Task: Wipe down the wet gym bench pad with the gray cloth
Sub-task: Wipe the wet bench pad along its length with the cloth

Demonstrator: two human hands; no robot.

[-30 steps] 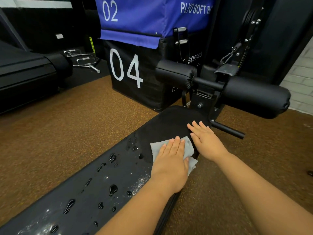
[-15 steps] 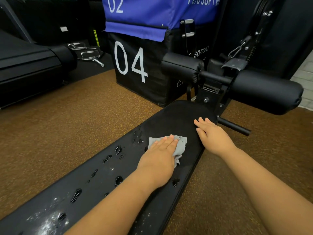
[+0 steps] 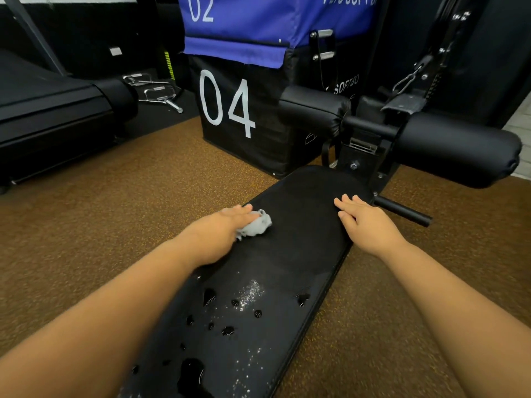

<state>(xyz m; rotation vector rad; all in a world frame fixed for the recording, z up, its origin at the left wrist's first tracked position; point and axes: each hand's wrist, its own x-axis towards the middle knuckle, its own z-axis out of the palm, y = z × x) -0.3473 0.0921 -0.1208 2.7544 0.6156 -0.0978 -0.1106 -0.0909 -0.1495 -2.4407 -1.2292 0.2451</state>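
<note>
The black gym bench pad (image 3: 298,254) runs from the bottom centre up to the middle. Water drops (image 3: 227,317) and a fine spray lie on its near half; the far half looks dull and dry. My left hand (image 3: 218,234) presses flat on the bunched gray cloth (image 3: 257,224) at the pad's left edge, covering most of it. My right hand (image 3: 365,222) rests flat, fingers together, on the pad's far right edge.
Black foam rollers (image 3: 454,147) and a metal frame with a peg (image 3: 402,211) stand just beyond the pad's far end. Stacked plyo boxes marked 04 (image 3: 230,110) and 02 sit behind. A treadmill (image 3: 51,110) is at left. Brown speckled floor surrounds the bench.
My left hand has slid the cloth from the pad's right side across to its left edge, and the cloth has bunched up. The right hand stayed put. The view shifted.
</note>
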